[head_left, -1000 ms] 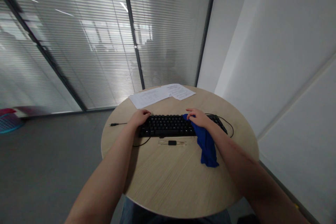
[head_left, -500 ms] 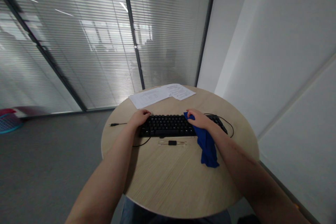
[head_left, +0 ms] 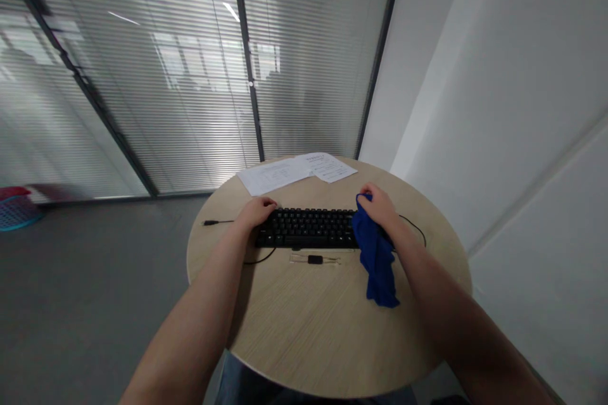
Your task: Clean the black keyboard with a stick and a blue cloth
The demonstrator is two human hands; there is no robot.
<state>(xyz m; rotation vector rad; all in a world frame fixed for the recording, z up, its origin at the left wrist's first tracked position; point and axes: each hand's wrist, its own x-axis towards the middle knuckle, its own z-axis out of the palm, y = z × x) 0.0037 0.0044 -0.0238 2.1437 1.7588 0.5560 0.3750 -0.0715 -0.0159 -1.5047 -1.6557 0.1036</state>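
A black keyboard lies across the round table. My left hand is closed on its left end, with the fingertips at the far left corner. My right hand pinches a dark blue cloth above the far edge of the keyboard's right part. The cloth hangs down over the keys and drapes onto the tabletop, hiding most of that right end. Just in front of the keyboard lies a small wire keycap puller with a black middle.
Printed paper sheets lie at the back of the wooden table. A cable with a plug sticks out on the left, and more cable curves at the right. A basket stands on the floor far left. Glass partition and wall border the table.
My right hand has moved right and slightly away from me, lifting the pinched end of the cloth along. My left hand stays at the keyboard's left end. The view has shifted slightly.
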